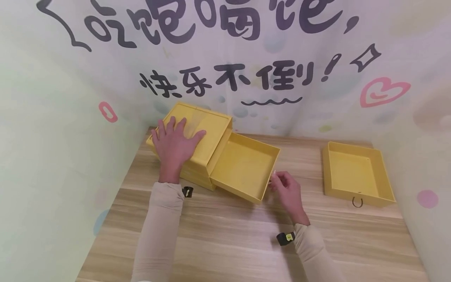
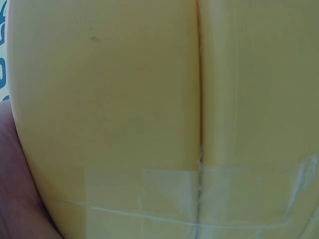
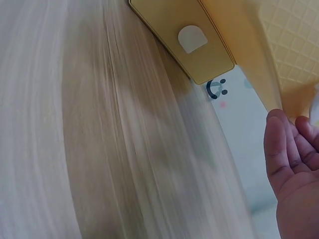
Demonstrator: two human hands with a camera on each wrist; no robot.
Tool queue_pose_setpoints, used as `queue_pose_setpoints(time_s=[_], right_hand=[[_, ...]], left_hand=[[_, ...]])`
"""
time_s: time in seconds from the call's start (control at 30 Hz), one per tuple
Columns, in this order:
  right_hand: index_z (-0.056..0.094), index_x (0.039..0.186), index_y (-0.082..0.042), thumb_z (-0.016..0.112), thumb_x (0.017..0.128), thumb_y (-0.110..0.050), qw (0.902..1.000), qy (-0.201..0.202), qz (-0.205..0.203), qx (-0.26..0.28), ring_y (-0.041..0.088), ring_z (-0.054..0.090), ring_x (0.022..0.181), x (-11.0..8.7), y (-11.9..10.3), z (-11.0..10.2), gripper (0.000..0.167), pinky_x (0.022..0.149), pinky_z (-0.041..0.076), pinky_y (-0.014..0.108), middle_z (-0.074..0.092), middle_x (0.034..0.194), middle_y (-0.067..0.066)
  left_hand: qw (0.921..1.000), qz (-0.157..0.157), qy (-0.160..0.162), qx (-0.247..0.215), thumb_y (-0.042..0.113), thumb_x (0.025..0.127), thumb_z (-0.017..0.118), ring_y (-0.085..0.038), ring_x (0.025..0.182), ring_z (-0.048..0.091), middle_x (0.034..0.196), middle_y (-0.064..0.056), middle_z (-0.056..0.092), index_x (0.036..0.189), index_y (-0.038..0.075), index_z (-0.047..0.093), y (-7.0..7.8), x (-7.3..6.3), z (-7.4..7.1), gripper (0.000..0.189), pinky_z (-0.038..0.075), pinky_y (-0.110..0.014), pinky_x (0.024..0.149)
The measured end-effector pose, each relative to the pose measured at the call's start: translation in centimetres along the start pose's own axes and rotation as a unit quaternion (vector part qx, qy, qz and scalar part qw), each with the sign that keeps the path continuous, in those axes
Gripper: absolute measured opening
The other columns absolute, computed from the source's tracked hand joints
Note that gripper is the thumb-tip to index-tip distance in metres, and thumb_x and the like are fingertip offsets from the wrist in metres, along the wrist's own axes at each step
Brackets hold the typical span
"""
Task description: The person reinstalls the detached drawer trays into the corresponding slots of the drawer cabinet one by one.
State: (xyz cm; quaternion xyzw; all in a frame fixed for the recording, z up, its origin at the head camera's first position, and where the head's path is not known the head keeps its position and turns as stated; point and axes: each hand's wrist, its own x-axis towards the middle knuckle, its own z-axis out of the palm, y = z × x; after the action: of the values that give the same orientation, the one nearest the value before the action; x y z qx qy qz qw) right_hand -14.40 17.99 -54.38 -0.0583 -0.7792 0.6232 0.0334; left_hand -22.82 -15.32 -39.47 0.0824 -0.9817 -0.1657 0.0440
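My left hand [image 1: 175, 144] rests with spread fingers on top of a yellow storage cabinet [image 1: 197, 117], towards its left side. A seam and clear tape show on the cabinet surface [image 2: 109, 109] in the left wrist view. From the cabinet's upper part a yellow drawer [image 1: 243, 168] sticks far out to the right, with nothing inside. At the drawer's front, my right hand [image 1: 288, 192] pinches a small white pull [image 3: 315, 105] between curled fingers. Below the drawer's waffle-patterned underside [image 3: 294, 45], a lower yellow front [image 3: 212, 50] bears a white half-round piece [image 3: 193, 39].
A second yellow drawer [image 1: 356, 170] lies apart at the right of the wood-grain table [image 1: 229, 243], a dark ring [image 1: 357, 202] at its near side. Printed cloth walls [image 1: 246, 51] close in the back and both sides.
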Motion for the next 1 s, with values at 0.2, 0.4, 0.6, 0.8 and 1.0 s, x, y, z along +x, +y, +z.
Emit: queue_pose_setpoints(time_s=[0.2, 0.4, 0.6, 0.8, 1.0], right_hand=[[0.065, 0.115, -0.001, 0.063, 0.102, -0.03, 0.9998, -0.004, 0.008, 0.016, 0.024, 0.07, 0.079, 0.1, -0.1, 0.5, 0.032, 0.073, 0.061, 0.032, 0.07, 0.102, 0.028], [0.066, 0.116, -0.004, 0.062, 0.102, -0.035, 0.9998, 0.004, 0.014, 0.01, 0.026, 0.067, 0.082, 0.3, -0.2, 0.9, 0.035, 0.072, 0.06, 0.027, 0.069, 0.102, 0.023], [0.066, 0.12, -0.005, 0.063, 0.101, -0.035, 0.9997, 0.008, 0.011, 0.021, 0.026, 0.069, 0.085, 0.3, -0.2, 1.2, 0.036, 0.074, 0.061, 0.027, 0.07, 0.097, 0.01], [0.065, 0.125, -0.002, 0.068, 0.099, -0.018, 0.9984, 0.009, -0.014, 0.054, 0.007, 0.066, 0.082, 0.4, -0.2, 1.5, 0.031, 0.077, 0.061, 0.026, 0.068, 0.096, -0.002], [0.064, 0.129, -0.004, 0.07, 0.094, -0.003, 0.9979, 0.01, -0.038, 0.052, 0.003, 0.063, 0.086, 0.4, -0.2, 1.9, 0.036, 0.079, 0.054, 0.014, 0.067, 0.102, 0.004]], left_hand=[[1.0, 0.0, 0.0, 0.003, 0.085, 0.088, 0.04, -0.045, 0.159, 0.004, 0.169, -0.011, 0.025, 0.158, 0.025, 0.038, 0.0, 0.1, 0.1, 0.092, 0.004, -0.066, 0.126], [1.0, 0.001, 0.003, 0.003, 0.085, 0.088, 0.039, -0.046, 0.159, 0.004, 0.169, -0.012, 0.025, 0.158, 0.025, 0.038, -0.1, 0.1, 0.2, 0.092, 0.004, -0.066, 0.126], [1.0, 0.002, 0.003, 0.006, 0.085, 0.088, 0.039, -0.045, 0.159, 0.005, 0.169, -0.011, 0.026, 0.158, 0.025, 0.038, -0.1, 0.1, 0.2, 0.092, 0.004, -0.066, 0.126], [1.0, 0.002, 0.001, 0.006, 0.084, 0.088, 0.04, -0.046, 0.159, 0.005, 0.169, -0.011, 0.025, 0.158, 0.025, 0.038, -0.1, 0.1, 0.2, 0.091, 0.004, -0.066, 0.126], [1.0, 0.0, -0.003, 0.004, 0.085, 0.088, 0.039, -0.046, 0.159, 0.004, 0.17, -0.011, 0.024, 0.158, 0.025, 0.037, -0.2, 0.1, 0.2, 0.092, 0.002, -0.067, 0.126]])
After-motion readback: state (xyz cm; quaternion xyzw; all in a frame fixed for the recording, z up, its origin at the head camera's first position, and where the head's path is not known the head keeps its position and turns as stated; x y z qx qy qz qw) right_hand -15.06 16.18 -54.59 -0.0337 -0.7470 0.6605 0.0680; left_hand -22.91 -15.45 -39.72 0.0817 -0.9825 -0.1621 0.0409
